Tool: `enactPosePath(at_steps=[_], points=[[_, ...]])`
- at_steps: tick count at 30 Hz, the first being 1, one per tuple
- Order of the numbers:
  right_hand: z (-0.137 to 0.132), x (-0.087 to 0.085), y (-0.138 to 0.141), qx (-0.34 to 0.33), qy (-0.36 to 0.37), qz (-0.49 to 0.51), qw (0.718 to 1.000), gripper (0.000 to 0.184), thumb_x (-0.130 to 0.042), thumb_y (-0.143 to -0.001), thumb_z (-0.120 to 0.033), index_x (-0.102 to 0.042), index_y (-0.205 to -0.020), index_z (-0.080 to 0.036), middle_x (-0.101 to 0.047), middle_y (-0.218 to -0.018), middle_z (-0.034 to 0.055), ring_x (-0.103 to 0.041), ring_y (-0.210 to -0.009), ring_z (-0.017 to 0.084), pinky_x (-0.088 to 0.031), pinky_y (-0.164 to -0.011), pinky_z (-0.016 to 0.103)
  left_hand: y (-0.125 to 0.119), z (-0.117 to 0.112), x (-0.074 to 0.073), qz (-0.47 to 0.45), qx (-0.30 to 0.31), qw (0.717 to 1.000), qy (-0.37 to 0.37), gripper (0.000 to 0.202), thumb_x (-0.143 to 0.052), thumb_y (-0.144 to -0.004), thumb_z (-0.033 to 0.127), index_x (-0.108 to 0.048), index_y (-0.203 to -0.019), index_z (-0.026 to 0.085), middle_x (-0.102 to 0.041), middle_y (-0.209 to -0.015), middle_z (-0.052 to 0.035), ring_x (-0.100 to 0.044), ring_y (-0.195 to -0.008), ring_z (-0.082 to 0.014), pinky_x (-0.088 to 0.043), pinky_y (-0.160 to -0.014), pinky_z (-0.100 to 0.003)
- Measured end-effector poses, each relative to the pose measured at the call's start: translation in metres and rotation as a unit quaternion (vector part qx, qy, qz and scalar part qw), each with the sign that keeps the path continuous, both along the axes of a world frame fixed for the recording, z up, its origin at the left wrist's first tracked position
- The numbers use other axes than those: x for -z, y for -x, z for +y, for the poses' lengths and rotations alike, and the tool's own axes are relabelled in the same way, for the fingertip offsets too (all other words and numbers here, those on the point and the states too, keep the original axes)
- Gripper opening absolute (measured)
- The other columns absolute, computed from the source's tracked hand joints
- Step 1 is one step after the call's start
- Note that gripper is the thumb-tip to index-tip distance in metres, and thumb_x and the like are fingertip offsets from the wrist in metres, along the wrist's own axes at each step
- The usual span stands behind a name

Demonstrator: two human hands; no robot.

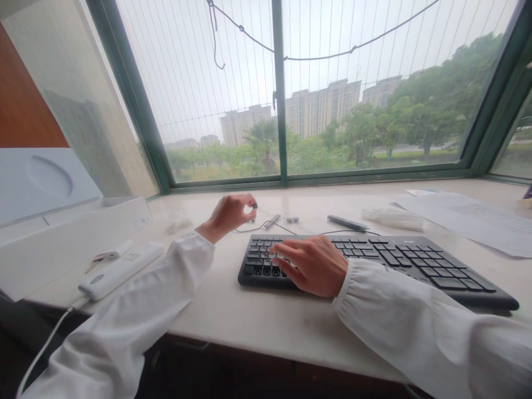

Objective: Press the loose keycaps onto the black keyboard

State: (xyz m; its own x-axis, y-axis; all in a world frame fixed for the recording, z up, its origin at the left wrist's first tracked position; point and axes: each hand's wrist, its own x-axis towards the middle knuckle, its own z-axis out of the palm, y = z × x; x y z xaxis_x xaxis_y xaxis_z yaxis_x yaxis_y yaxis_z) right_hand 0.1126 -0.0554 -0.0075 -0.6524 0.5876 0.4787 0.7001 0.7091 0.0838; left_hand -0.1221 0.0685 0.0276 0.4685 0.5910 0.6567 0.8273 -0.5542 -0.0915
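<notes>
My left hand [229,216] is raised above the sill behind the keyboard's left end. Its thumb and index finger pinch a small black keycap [255,205]. The black keyboard [384,259] lies flat, and some key places at its lower left look bare of caps. Over the left part of it is my right hand [312,264], palm down with fingers apart and nothing seen in them. The fingertips are at the left keys; whether they touch them I cannot tell.
Behind the keyboard lie a small grey strip [272,221], small pieces [293,220], a dark pen-like tool [347,223] and a clear plastic bag [393,219]. Papers [474,221] are at right. A white power strip [124,270], keys [103,256] and a white box [70,235] stand left.
</notes>
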Motion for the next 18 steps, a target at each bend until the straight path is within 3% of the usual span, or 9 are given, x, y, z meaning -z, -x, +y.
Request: enactPosePath(at_steps=[5, 11, 18], points=[[0.002, -0.003, -0.003, 0.066, 0.002, 0.010, 0.998, 0.034, -0.034, -0.101, -0.039, -0.065, -0.107, -0.026, -0.074, -0.093, -0.0003, -0.067, -0.072, 0.017, -0.015, -0.053, 0.030, -0.017, -0.028, -0.001, 0.001, 0.152, 0.988, 0.018, 0.014, -0.066, -0.080, 0.024, -0.070, -0.092, 0.019, -0.074, -0.085, 0.0003, -0.068, -0.076, -0.0146, -0.049, -0.073, -0.024], [0.010, -0.002, -0.002, 0.186, -0.008, 0.057, 0.981, 0.030, -0.041, -0.098, -0.041, -0.068, -0.098, -0.029, -0.076, -0.090, -0.0019, -0.067, -0.069, 0.019, -0.018, -0.055, 0.029, -0.018, -0.050, -0.006, 0.039, 0.251, 0.965, 0.065, 0.015, -0.066, -0.082, 0.024, -0.071, -0.094, 0.018, -0.075, -0.089, 0.0002, -0.070, -0.078, -0.0136, -0.050, -0.075, -0.023], [0.013, 0.001, -0.001, 0.161, 0.021, 0.074, 0.984, 0.031, -0.042, -0.098, -0.045, -0.069, -0.103, -0.031, -0.076, -0.083, -0.0015, -0.067, -0.068, 0.018, -0.024, -0.056, 0.028, -0.020, -0.051, 0.000, 0.056, 0.343, 0.931, 0.111, 0.017, -0.065, -0.080, 0.017, -0.073, -0.095, 0.018, -0.075, -0.083, 0.0010, -0.067, -0.067, -0.0099, -0.050, -0.070, -0.019]])
